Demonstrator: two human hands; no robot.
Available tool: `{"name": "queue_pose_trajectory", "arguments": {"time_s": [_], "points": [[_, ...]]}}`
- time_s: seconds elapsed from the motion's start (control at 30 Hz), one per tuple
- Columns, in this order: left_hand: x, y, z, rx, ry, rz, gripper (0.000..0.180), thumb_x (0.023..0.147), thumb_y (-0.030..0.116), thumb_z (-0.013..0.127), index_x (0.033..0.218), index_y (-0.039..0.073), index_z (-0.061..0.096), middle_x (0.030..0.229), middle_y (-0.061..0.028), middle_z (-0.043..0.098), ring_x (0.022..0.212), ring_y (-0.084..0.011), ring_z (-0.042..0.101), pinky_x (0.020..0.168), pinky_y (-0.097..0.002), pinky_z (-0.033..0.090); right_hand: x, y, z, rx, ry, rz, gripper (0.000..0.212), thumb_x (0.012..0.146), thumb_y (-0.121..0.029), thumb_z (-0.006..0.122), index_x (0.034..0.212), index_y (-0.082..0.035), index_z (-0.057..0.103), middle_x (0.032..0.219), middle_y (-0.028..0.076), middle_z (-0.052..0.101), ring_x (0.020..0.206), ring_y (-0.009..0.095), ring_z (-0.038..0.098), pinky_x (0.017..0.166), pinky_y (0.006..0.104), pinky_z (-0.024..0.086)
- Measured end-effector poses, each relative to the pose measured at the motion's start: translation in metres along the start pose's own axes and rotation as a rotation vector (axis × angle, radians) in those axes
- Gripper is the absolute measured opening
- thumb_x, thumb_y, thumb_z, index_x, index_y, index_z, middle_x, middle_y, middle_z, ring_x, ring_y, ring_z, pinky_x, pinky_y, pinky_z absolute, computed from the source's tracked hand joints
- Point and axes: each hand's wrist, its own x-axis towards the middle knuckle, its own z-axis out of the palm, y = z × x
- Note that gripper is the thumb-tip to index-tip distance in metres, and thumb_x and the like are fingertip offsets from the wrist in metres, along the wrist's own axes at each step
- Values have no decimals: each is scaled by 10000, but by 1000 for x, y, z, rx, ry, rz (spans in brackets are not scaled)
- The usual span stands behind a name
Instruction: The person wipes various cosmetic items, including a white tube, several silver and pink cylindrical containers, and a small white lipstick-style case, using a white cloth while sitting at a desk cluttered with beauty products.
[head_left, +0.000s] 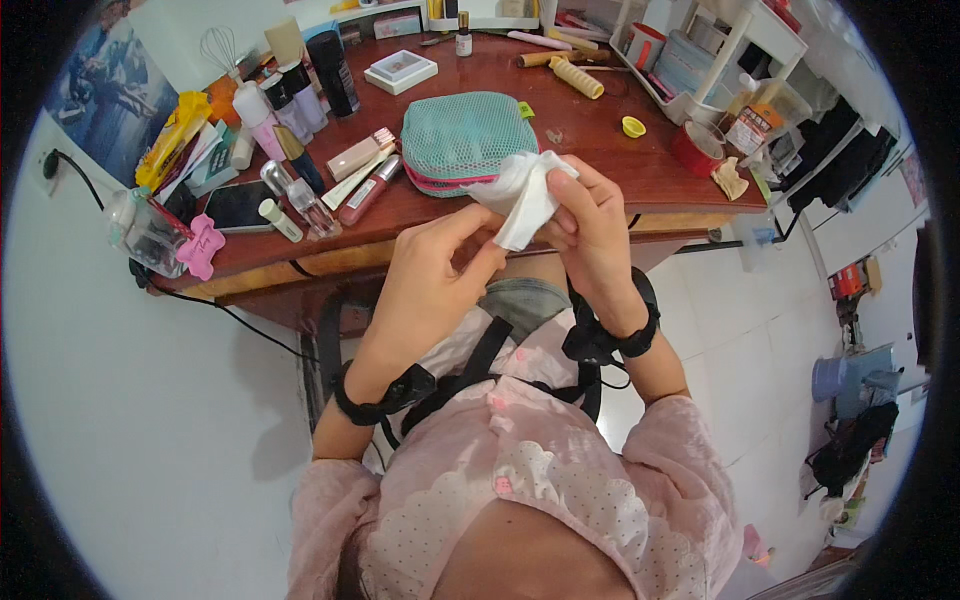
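Observation:
A crumpled white tissue (528, 212) is held up over the desk's front edge, folded unevenly with a loose part sticking out to the left. My right hand (597, 222) pinches its right side between thumb and fingers. At the tissue's lower left edge, my left hand (437, 275) is closed in a pinch, the fingertips partly hidden. Just behind the tissue lies a teal mesh pouch (468, 140) with a pink zip, on the reddish-brown desk (600, 170). Left of the pouch are a dark pink lip gloss tube (369, 190) and a pale pink tube (355, 155).
Bottles (262, 120), a dark phone (243, 206) and a clear container (150, 235) crowd the desk's left side. A white box (400, 71) sits at the back. On the right are a yellow cup (633, 127), a red tape roll (699, 148) and a white rack (745, 50).

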Motion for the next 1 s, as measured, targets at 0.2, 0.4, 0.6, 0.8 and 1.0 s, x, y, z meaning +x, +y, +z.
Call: {"name": "queue_pose_trajectory", "arguments": {"time_s": [0.2, 0.4, 0.6, 0.8, 1.0], "points": [[-2, 2, 4, 297, 164, 194, 223, 724, 59, 645, 924, 6, 562, 794, -114, 613, 686, -208, 621, 600, -288, 478, -4, 4, 9, 4, 5, 17, 153, 864, -144, 563, 919, -5, 598, 535, -69, 407, 452, 2, 316, 417, 181, 217], [4, -6, 7, 313, 215, 331, 244, 749, 71, 635, 970, 13, 549, 810, -118, 606, 706, -212, 617, 596, -299, 474, -5, -7, 10, -196, -6, -46, 137, 854, -138, 579, 884, -6, 604, 567, -65, 463, 476, -7, 344, 420, 180, 221], [12, -17, -7, -205, -229, -25, 182, 898, 99, 460, 979, -45, 535, 802, -87, 602, 656, -118, 556, 614, -247, 445, 2, -15, -4, -146, 34, -128, 139, 849, -149, 587, 887, -16, 605, 598, -67, 483, 489, -14, 351, 421, 167, 230], [16, -18, -17, -336, -329, -87, 219, 917, 84, 434, 1018, -86, 529, 858, -104, 615, 728, -115, 579, 701, -224, 469, 6, -17, -7, 3, 11, -105, 141, 858, -146, 577, 893, -9, 577, 574, -71, 428, 459, -1, 319, 409, 176, 218], [11, -12, -6, -248, -38, 2, 153, 826, 20, 577, 949, -68, 562, 871, -97, 631, 782, -121, 603, 719, -234, 475, 7, -6, 1, -20, 84, -106, 146, 865, -152, 570, 879, -7, 572, 569, -67, 425, 453, 6, 312, 409, 188, 225]]}}
